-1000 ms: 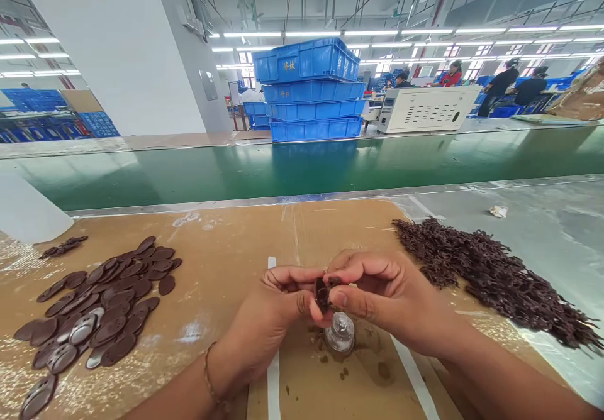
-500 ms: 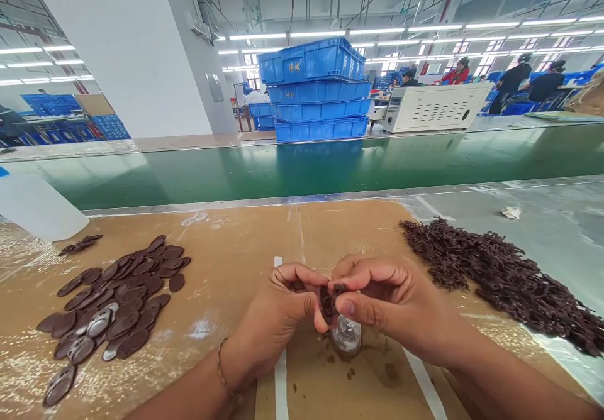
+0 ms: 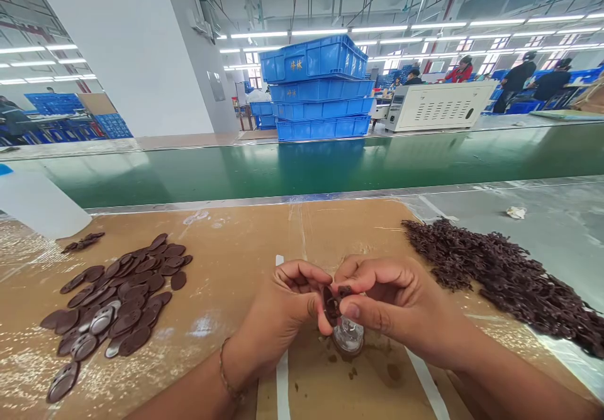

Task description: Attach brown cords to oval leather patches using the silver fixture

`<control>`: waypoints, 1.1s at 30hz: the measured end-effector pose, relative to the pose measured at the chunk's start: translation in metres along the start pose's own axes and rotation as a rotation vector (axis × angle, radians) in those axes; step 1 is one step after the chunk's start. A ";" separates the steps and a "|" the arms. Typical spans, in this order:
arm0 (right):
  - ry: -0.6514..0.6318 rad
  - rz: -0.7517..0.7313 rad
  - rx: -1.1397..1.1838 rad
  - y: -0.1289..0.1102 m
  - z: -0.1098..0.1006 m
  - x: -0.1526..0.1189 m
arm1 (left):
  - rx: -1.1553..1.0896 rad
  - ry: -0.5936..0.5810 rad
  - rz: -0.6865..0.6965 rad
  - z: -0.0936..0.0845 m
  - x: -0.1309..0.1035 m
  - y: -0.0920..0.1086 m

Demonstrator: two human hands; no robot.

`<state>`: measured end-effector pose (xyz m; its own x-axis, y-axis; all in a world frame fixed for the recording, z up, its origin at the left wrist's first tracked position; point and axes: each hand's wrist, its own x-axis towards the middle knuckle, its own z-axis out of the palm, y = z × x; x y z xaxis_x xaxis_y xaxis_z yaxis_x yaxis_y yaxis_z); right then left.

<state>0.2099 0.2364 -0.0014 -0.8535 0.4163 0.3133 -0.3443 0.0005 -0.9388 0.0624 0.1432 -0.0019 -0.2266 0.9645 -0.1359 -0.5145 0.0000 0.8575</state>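
Near the bottom centre, my left hand (image 3: pixel 287 300) pinches a dark brown oval piece (image 3: pixel 331 307) between thumb and fingers. My right hand (image 3: pixel 391 294) meets it from the right, its thumb and forefinger closed on a small dark brown part (image 3: pixel 345 291) against the oval piece. Fingertips partly cover both pieces. Just below the hands stands a small clear glass container (image 3: pixel 349 337), its top partly hidden. At the left lies a pile of brown oval pieces (image 3: pixel 127 307), some with shiny faces. A long heap of small dark brown parts (image 3: pixel 500 269) lies at the right.
A white bottle (image 3: pixel 42 203) stands at the left edge, beside a few small brown parts (image 3: pixel 83 243). Beyond the brown work surface (image 3: pixel 236 237) runs a green belt (image 3: pixel 212 168). Stacked blue crates (image 3: pixel 321 93) and a pale metal box (image 3: pixel 438 107) stand behind it. Several people are farther back.
The oval piece between my fingers has turned slightly, showing more of its face. Both hands keep nearly the same place, and the whole view has shifted a little.
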 end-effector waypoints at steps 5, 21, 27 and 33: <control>0.001 -0.009 -0.020 0.000 0.000 0.002 | 0.007 0.002 0.011 0.000 -0.001 -0.001; -0.029 0.024 0.069 -0.001 0.001 0.002 | 0.013 0.009 0.008 -0.002 0.000 -0.003; 0.018 0.016 0.029 0.000 0.001 0.003 | -0.008 0.005 0.000 -0.002 -0.001 -0.003; -0.008 0.014 0.075 0.001 0.001 0.002 | -0.013 0.003 0.006 -0.002 0.000 -0.004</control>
<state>0.2074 0.2363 -0.0015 -0.8616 0.4086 0.3014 -0.3601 -0.0734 -0.9300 0.0631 0.1429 -0.0061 -0.2320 0.9636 -0.1328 -0.5240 -0.0088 0.8517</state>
